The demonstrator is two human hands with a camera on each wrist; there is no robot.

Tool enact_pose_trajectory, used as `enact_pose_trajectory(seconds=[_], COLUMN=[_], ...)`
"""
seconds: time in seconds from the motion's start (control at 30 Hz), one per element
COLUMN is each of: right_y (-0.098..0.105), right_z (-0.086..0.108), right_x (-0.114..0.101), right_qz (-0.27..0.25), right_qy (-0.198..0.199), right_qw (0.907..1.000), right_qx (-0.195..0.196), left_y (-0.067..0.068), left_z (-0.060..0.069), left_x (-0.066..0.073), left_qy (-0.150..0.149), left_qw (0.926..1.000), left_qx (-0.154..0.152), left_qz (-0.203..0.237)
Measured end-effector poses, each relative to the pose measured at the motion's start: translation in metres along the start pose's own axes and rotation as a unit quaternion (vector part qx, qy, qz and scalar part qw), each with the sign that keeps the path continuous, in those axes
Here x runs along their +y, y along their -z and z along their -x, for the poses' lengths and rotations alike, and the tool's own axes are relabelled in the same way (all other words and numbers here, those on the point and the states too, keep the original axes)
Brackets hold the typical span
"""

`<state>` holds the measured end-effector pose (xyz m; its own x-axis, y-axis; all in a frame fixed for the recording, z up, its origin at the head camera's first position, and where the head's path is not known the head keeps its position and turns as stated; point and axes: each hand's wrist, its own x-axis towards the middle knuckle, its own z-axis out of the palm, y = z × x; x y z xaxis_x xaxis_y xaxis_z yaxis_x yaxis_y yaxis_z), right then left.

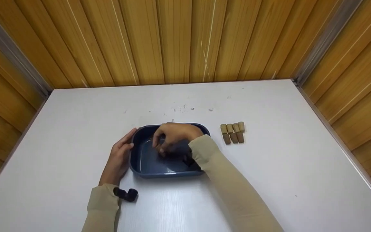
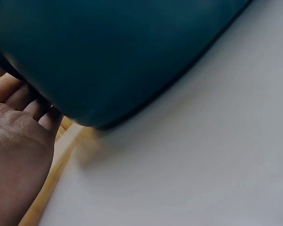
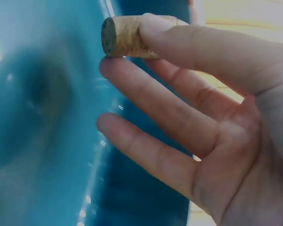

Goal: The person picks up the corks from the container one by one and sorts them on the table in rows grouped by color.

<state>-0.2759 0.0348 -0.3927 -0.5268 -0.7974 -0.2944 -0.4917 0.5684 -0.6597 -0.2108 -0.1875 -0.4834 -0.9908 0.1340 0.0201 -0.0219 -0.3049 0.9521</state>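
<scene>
My right hand (image 1: 174, 135) reaches into a deep blue tray (image 1: 169, 175). Thumb and fingertips pinch a cork (image 3: 127, 36), its dark flat end facing left in the right wrist view. The other fingers spread out beneath it. At the tray's left side, my left hand (image 1: 118, 156) holds the wall, thumb by the rim and fingers along the outside. From the left wrist, the tray's outer wall (image 2: 118, 56) hides part of those fingers. My right hand and sleeve cover part of the tray's inside.
Right of the tray, several light corks (image 1: 230, 128) stand in a row on the white table (image 1: 285, 154), with three dark brown corks (image 1: 233, 138) in front. Small dark marks (image 1: 184, 107) lie behind the tray. Wood-patterned panels (image 1: 175, 42) enclose the table's back and sides.
</scene>
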Motion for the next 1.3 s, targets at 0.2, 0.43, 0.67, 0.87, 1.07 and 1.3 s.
enact_pose_trajectory(seconds=[0.2, 0.43, 0.67, 0.87, 1.07, 1.3], right_y=[0.014, 0.028, 0.036, 0.037, 0.036, 0.029], right_z=[0.023, 0.052, 0.081, 0.109, 0.137, 0.162], right_x=[0.006, 0.022, 0.041, 0.06, 0.081, 0.103], right_qz=[-0.042, -0.056, -0.074, -0.085, -0.067, -0.09], right_qy=[0.009, 0.038, 0.065, 0.053, 0.046, 0.001], right_qw=[0.9988, 0.9949, 0.9858, 0.9786, 0.9692, 0.9588], right_qx=[0.026, 0.074, 0.137, 0.18, 0.232, 0.269], left_y=[0.001, 0.002, 0.002, 0.0, 0.001, 0.001], left_z=[0.0, 0.0, 0.001, 0.0, 0.0, -0.001], left_x=[0.0, 0.0, 0.0, 0.0, 0.0, -0.002], left_qy=[0.001, -0.001, 0.004, 0.0, 0.001, -0.003], left_qw=[0.9996, 0.9991, 0.999, 0.9991, 0.9991, 0.9986], left_qx=[0.008, 0.013, 0.021, 0.017, 0.017, 0.023], left_qz=[-0.029, -0.04, -0.039, -0.038, -0.038, -0.049])
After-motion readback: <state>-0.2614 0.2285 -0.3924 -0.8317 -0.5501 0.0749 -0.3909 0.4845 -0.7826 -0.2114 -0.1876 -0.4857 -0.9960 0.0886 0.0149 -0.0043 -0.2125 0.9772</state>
